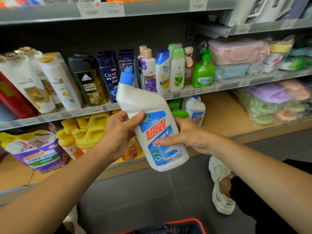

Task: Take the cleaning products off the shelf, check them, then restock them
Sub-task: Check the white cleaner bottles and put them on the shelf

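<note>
Shop aisle, grey tiled floor (135,191). Grey metal shelving with price tags along the edges; the middle shelf (55,115) carries a row of shampoo and body-wash bottles (109,76), with a green pump bottle (203,71) at the right end. The bottom shelf (222,114) is wood-coloured and holds yellow jugs (91,130) to the left and a second toilet cleaner bottle (195,107) standing far back, right of centre. A white shoe (219,183) is on the floor at right; the red rim of a basket (184,225) shows at the near edge. The white toilet cleaner bottle (148,102) with its blue angled cap is off the shelf, held in mid-air in front of the shelving, tilted with cap to the far left and label toward the camera. Left hand (116,135) grips the bottle's left side, thumb laid over the front just above the label. Right hand (189,134) grips the right side, thumb across the label; the other fingers of both hands wrap behind, hidden. Both forearms reach in from the near corners.
</note>
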Available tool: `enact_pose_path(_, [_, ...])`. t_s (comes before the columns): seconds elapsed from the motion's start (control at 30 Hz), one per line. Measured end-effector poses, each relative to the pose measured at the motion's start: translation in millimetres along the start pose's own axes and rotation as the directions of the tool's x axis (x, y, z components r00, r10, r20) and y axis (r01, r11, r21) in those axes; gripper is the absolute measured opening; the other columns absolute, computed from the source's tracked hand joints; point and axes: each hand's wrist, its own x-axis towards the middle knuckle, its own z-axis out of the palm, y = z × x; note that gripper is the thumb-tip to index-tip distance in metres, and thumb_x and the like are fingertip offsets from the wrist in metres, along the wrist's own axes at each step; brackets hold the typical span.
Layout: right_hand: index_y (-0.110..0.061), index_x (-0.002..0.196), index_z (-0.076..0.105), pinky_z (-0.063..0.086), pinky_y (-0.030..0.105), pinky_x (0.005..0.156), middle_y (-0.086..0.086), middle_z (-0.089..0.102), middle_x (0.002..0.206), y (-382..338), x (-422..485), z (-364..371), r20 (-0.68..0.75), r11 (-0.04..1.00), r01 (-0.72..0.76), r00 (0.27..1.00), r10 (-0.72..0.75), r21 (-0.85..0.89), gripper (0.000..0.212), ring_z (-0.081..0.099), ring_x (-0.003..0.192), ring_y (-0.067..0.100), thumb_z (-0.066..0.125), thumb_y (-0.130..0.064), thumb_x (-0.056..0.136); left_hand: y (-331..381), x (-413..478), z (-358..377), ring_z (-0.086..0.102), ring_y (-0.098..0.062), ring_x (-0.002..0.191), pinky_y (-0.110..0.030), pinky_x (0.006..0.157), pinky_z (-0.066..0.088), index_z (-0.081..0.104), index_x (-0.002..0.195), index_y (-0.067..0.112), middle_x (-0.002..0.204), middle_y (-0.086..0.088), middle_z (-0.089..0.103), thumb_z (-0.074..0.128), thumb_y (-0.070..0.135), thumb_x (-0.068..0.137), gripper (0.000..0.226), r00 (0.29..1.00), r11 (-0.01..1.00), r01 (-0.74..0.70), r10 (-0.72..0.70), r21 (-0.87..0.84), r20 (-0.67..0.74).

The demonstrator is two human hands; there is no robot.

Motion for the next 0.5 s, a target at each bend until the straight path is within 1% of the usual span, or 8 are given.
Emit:
enact_pose_path(0.07, [-0.016,0.122,0.062,0.061,0.045,0.084,0.004,0.075,0.113,1,-1,3,-0.068,0.998,0.057,0.996,-0.056,0.009,0.053,0.073,0.104,0.023,0.084,-0.006,0.075,4,1,1,0.073,-0.024,0.106,-0.032,0.077,0.060,0.066,0.122,0.008,0.118,-0.010,0.074,0.070,0.024,0.087,0.038,1.000,1.000,-0.012,0.012,-0.016,0.010])
enact_pose_path(0.13, [-0.017,0.119,0.062,0.062,0.042,0.081,0.000,0.076,0.110,0,-2,3,-0.138,0.993,0.114,0.983,-0.119,-0.044,0.053,0.074,0.100,0.020,0.087,-0.009,0.072,14,5,0,0.071,-0.023,0.111,-0.030,0.079,0.059,0.060,0.130,0.007,0.123,-0.010,0.072,0.073,0.022,0.087,0.048,0.998,0.997,-0.070,0.070,-0.015,0.004])
enact_pose_path(0.17, [-0.018,0.116,0.063,0.063,0.042,0.080,-0.002,0.076,0.108,-1,-2,3,-0.176,0.985,0.129,0.973,-0.148,-0.112,0.054,0.074,0.098,0.017,0.090,-0.013,0.069,20,7,-1,0.070,-0.021,0.111,-0.028,0.080,0.058,0.059,0.132,0.010,0.123,-0.008,0.071,0.073,0.023,0.086,0.051,0.994,0.995,-0.104,0.104,-0.004,-0.026])
enact_pose_path(0.23, [-0.020,0.113,0.061,0.062,0.037,0.081,-0.006,0.075,0.105,-1,-3,4,-0.263,0.934,0.117,0.941,-0.213,-0.336,0.062,0.072,0.096,0.010,0.095,-0.024,0.061,29,11,-8,0.070,-0.017,0.108,-0.027,0.079,0.058,0.061,0.129,0.019,0.120,-0.002,0.072,0.075,0.025,0.085,0.046,0.981,0.987,-0.157,0.158,0.022,-0.112])
enact_pose_path(0.3, [-0.028,0.114,0.055,0.058,0.025,0.077,-0.017,0.068,0.104,0,-4,6,-0.323,0.821,0.061,0.901,-0.291,-0.568,0.073,0.066,0.095,0.001,0.097,-0.038,0.055,32,11,-14,0.071,-0.013,0.105,-0.028,0.078,0.059,0.064,0.126,0.025,0.118,0.003,0.073,0.075,0.028,0.080,0.047,0.974,0.990,-0.139,0.142,0.033,-0.178])
enact_pose_path(0.33, [-0.032,0.116,0.052,0.055,0.021,0.074,-0.021,0.063,0.103,0,-5,7,-0.335,0.771,0.041,0.885,-0.324,-0.636,0.077,0.063,0.096,-0.002,0.096,-0.044,0.054,32,11,-16,0.070,-0.013,0.104,-0.028,0.077,0.059,0.063,0.126,0.023,0.120,0.002,0.073,0.073,0.030,0.079,0.049,0.974,0.993,-0.113,0.119,0.044,-0.190])
enact_pose_path(0.4, [-0.035,0.118,0.050,0.053,0.019,0.073,-0.023,0.059,0.102,1,-6,8,-0.338,0.732,0.042,0.868,-0.363,-0.680,0.080,0.061,0.096,-0.002,0.094,-0.050,0.053,29,10,-18,0.069,-0.013,0.101,-0.029,0.073,0.059,0.062,0.124,0.019,0.122,-0.001,0.072,0.070,0.032,0.082,0.045,0.977,0.995,-0.078,0.088,0.063,-0.194])
enact_pose_path(0.5, [-0.035,0.116,0.054,0.053,0.020,0.071,-0.026,0.061,0.099,1,-6,10,-0.326,0.737,0.084,0.859,-0.394,-0.670,0.075,0.061,0.094,-0.005,0.093,-0.053,0.054,28,12,-21,0.069,-0.009,0.095,-0.027,0.070,0.057,0.060,0.124,0.015,0.118,0.001,0.073,0.061,0.028,0.097,0.029,0.968,0.994,-0.065,0.085,0.091,-0.235])
